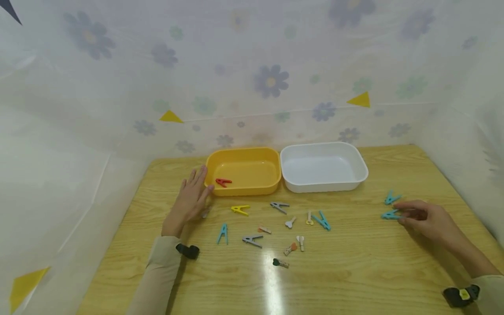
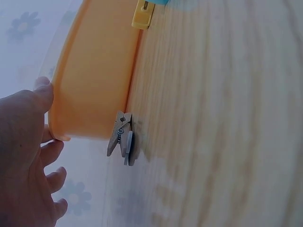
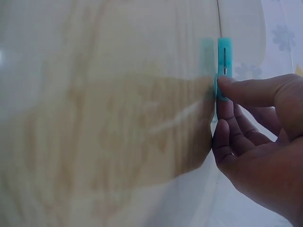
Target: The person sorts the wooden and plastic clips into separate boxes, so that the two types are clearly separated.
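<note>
"While the dark-heart clip point(image 1: 280, 263) lies nearest on the surface point(image 1: 354, 267), what is beyond?"

"Right hand point(image 1: 427, 221): narrow, thumb and fingers pinching a blue clip point(image 1: 389, 214) at the surface's right side. A second clip point(image 1: 390, 199) lies just beyond. Left hand point(image 1: 190, 197): wide, thumb apart from fingers, touching the left end of the yellow tray point(image 1: 244, 191), which contains a red clip point(image 1: 223, 182)."

"Probable faults?"

"An off-centre pinch may let the blue clip slip; a sideways lift may knock the second clip. Excess left-hand pressure could push the yellow tray against the white tray point(image 1: 324, 187)."
</note>
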Motion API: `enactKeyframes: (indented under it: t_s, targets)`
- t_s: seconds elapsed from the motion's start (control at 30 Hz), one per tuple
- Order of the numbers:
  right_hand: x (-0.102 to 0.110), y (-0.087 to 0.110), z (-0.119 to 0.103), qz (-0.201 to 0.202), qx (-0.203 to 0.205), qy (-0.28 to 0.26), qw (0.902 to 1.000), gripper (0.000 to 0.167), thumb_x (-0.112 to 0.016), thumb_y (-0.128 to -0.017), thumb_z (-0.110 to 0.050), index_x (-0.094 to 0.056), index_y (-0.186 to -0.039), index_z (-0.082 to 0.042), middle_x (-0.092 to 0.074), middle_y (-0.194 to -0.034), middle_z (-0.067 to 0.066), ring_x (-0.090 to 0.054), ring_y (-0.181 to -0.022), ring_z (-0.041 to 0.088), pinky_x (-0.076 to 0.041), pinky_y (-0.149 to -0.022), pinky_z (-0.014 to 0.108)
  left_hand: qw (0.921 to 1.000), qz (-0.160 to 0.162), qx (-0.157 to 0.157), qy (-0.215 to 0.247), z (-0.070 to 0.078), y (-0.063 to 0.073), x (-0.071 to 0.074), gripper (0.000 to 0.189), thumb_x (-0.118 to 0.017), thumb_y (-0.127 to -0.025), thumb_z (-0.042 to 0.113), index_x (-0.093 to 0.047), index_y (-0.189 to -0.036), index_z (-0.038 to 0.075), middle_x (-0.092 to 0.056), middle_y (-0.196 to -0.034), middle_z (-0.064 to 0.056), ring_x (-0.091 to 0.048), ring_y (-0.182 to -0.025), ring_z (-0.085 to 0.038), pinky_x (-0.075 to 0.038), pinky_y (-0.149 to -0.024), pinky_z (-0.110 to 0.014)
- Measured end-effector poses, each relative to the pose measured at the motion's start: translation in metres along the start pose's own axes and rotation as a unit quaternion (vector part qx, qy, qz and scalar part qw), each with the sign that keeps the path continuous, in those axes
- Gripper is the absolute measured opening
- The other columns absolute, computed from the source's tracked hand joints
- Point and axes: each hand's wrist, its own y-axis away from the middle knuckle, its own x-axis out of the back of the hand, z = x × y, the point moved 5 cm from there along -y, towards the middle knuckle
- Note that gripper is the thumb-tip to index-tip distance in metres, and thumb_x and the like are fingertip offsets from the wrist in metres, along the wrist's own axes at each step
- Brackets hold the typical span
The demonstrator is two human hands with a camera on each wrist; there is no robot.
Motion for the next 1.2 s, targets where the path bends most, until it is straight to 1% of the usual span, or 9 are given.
enactKeyframes:
  t_s: [0.13, 0.27, 0.4, 0.5, 0.7, 0.83, 0.93, 1.07, 1.2]
  targets:
    - [0.0, 0.0, -0.002, 0.004, -0.006, 0.01, 0.9999, 0.035, -0.081, -0.088, -0.005, -0.07, -0.12, 0.005, -0.07, -0.097, -0.019, -0.064, -0.08, -0.008, -0.053, -0.061, 0.018, 1.0, 0.0, -0.002, 0.002, 0.0, 0.0, 0.0, 0.072, -0.031, -0.112, 0.049, -0.007, -0.166, 0.007, -0.011, -0.171, -0.016, -0.003, -0.157, -0.037, -0.006, -0.12, -0.068]
    - [0.0, 0.0, -0.007, 0.011, 0.001, 0.008, 0.9999, 0.035, -0.081, -0.088, -0.004, -0.07, -0.12, 0.004, -0.068, -0.1, -0.025, -0.063, -0.081, -0.009, -0.053, -0.063, 0.016, 1.0, 0.004, -0.004, -0.001, 0.001, 0.0, 0.001, 0.072, -0.031, -0.112, 0.048, -0.008, -0.166, 0.006, -0.01, -0.171, -0.015, -0.006, -0.156, -0.04, -0.007, -0.12, -0.067]
    - [0.0, -0.001, -0.015, 0.021, 0.027, -0.008, 0.9994, 0.032, -0.079, -0.088, 0.0, -0.07, -0.12, 0.002, -0.059, -0.111, -0.036, -0.063, -0.085, -0.012, -0.052, -0.066, 0.011, 1.0, 0.005, -0.002, -0.002, 0.001, 0.001, 0.001, 0.072, -0.032, -0.112, 0.048, -0.009, -0.165, 0.004, -0.01, -0.171, -0.015, -0.007, -0.156, -0.042, -0.007, -0.12, -0.068]
    - [-0.002, -0.002, -0.024, 0.031, 0.048, -0.021, 0.9981, 0.031, -0.077, -0.088, 0.004, -0.071, -0.119, 0.002, -0.057, -0.116, -0.037, -0.063, -0.087, -0.012, -0.052, -0.068, 0.01, 1.0, 0.003, -0.002, -0.002, 0.001, 0.001, 0.001, 0.073, -0.032, -0.112, 0.048, -0.008, -0.165, 0.004, -0.01, -0.171, -0.016, -0.007, -0.155, -0.043, -0.008, -0.119, -0.069]
    - [-0.006, -0.003, -0.041, 0.035, 0.072, -0.037, 0.9961, 0.033, -0.076, -0.089, 0.006, -0.07, -0.121, 0.003, -0.061, -0.117, -0.034, -0.064, -0.089, -0.012, -0.052, -0.07, 0.009, 1.0, 0.002, -0.006, -0.002, 0.002, 0.0, 0.0, 0.072, -0.032, -0.112, 0.048, -0.008, -0.165, 0.005, -0.008, -0.171, -0.014, -0.005, -0.156, -0.041, -0.009, -0.119, -0.069]
    - [-0.01, -0.006, -0.054, 0.041, 0.091, -0.031, 0.9946, 0.033, -0.077, -0.088, 0.006, -0.071, -0.12, 0.002, -0.062, -0.116, -0.03, -0.065, -0.089, -0.011, -0.052, -0.071, 0.009, 1.0, 0.002, -0.005, 0.0, 0.002, 0.0, 0.001, 0.072, -0.032, -0.112, 0.048, -0.008, -0.166, 0.006, -0.007, -0.172, -0.011, -0.002, -0.157, -0.036, -0.008, -0.119, -0.068]
    - [-0.014, -0.008, -0.065, 0.045, 0.102, -0.026, 0.9934, 0.033, -0.077, -0.087, 0.006, -0.072, -0.12, 0.001, -0.063, -0.115, -0.027, -0.065, -0.088, -0.009, -0.053, -0.072, 0.009, 1.0, 0.002, -0.004, 0.0, 0.002, 0.0, 0.001, 0.072, -0.032, -0.112, 0.048, -0.008, -0.165, 0.005, -0.007, -0.171, -0.011, -0.002, -0.157, -0.037, -0.008, -0.119, -0.068]
    - [-0.019, -0.012, -0.08, 0.043, 0.105, -0.027, 0.9932, 0.033, -0.077, -0.088, 0.005, -0.072, -0.12, 0.001, -0.065, -0.114, -0.021, -0.065, -0.088, -0.007, -0.053, -0.072, 0.011, 1.0, 0.002, -0.005, 0.003, 0.002, 0.0, 0.001, 0.072, -0.033, -0.112, 0.047, -0.008, -0.165, 0.005, -0.008, -0.171, -0.012, -0.003, -0.157, -0.037, -0.008, -0.12, -0.068]
    - [-0.023, -0.019, -0.091, 0.042, 0.109, -0.019, 0.993, 0.032, -0.077, -0.09, 0.003, -0.072, -0.121, -0.001, -0.068, -0.113, -0.01, -0.065, -0.088, -0.006, -0.053, -0.072, 0.011, 1.0, 0.005, -0.005, 0.004, 0.001, 0.0, 0.001, 0.072, -0.034, -0.112, 0.047, -0.008, -0.165, 0.005, -0.008, -0.171, -0.012, -0.003, -0.157, -0.038, -0.008, -0.12, -0.068]
